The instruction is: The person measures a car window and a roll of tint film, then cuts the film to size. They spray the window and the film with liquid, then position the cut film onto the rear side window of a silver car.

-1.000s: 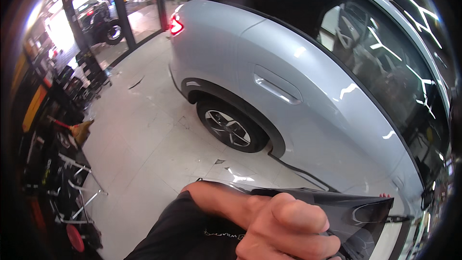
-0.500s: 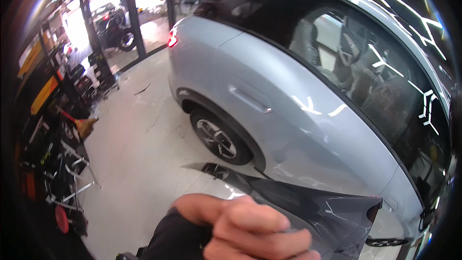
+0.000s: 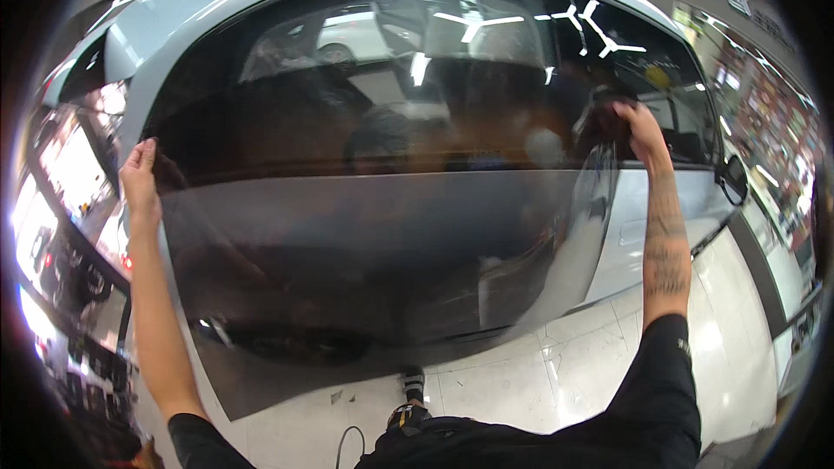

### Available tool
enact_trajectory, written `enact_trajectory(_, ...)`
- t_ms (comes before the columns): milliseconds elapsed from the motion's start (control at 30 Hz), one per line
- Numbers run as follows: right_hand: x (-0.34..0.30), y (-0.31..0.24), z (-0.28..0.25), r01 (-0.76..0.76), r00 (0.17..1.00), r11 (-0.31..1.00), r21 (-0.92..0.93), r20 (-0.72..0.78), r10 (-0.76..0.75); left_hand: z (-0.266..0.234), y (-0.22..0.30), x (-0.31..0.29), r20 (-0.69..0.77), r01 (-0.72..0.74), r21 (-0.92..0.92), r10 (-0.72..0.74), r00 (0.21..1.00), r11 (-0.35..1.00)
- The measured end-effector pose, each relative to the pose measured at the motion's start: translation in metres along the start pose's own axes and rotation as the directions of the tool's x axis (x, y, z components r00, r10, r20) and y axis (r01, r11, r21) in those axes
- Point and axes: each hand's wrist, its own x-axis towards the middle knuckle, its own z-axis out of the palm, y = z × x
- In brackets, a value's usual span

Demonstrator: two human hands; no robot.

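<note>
A large sheet of dark, see-through window film [image 3: 365,252] is spread between my hands along the side of a light blue-grey car [image 3: 643,226]. Its top edge reaches up over the side windows [image 3: 486,26], and its lower part hangs down past the door. My left hand [image 3: 142,182] pinches the film's upper left corner, thumb and fingers together. At the other end, my right hand [image 3: 643,132] grips the upper right edge, where the film bunches and curls. I cannot tell whether the film touches the glass.
The car's side mirror [image 3: 735,182] juts out at the right. Below lies a glossy pale tiled floor [image 3: 565,356], with my shoe [image 3: 413,382] near the film's lower edge. Cluttered equipment lines the far left, and a grey wall [image 3: 773,13] stands behind the car at the right.
My view has swung from the car's rear to face its side squarely. The film, earlier hanging folded near one closed hand, is now stretched wide and raised between both hands.
</note>
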Motion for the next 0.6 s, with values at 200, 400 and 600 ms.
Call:
enact_trajectory(200, 0.135, -0.047, 0.010, 0.055, 0.988, 0.924, -0.379, -0.116, -0.106, 0.073, -0.052, 0.127, 0.205, 0.134, -0.093, -0.113, 0.972, 0.987)
enact_trajectory(400, 0.244, -0.054, 0.006, 0.169, 0.924, 0.849, -0.501, -0.220, -0.314, 0.150, -0.042, 0.227, 0.124, -0.170, 0.196, 0.147, 0.981, 0.966)
enact_trajectory(600, 0.279, -0.073, -0.044, 0.134, 0.816, 0.665, -0.735, -0.299, -0.495, 0.170, -0.077, 0.270, -0.007, -0.173, 0.226, 0.179, 0.984, 0.959)
